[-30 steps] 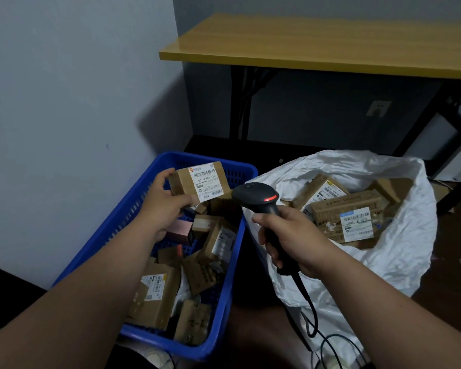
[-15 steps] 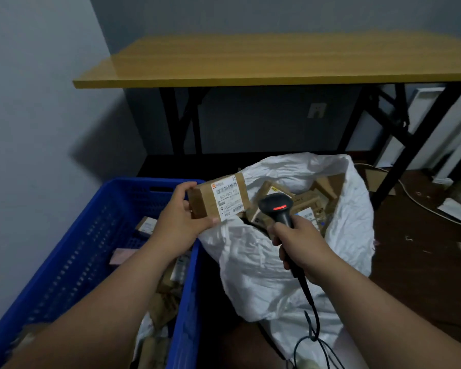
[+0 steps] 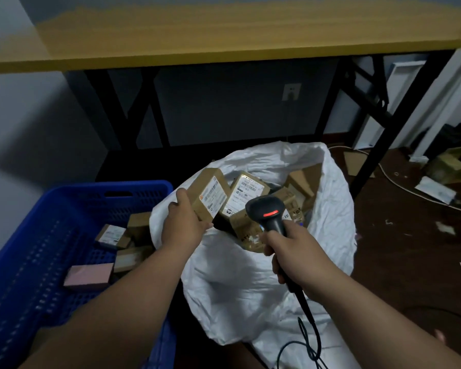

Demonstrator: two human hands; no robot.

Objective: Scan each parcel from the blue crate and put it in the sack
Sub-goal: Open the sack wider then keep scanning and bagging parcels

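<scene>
drop step — left hand point(image 3: 183, 230) grips labelled cardboard parcel point(image 3: 209, 195) over white sack point(image 3: 250, 275) mouth, right hand point(image 3: 293, 251) clenches barcode scanner point(image 3: 268, 213) — next: let go.

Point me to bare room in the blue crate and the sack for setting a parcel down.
Blue crate: bare mesh floor along its left side and near end, left of the pink box; its far right corner is crowded with parcels. Sack: mouth packed with boxes, no bare patch showing; the left hand holds a parcel over it.

Dark floor point(image 3: 399, 262) under blue crate point(image 3: 37, 262), white sack point(image 3: 250, 275), scattered scraps.
</scene>
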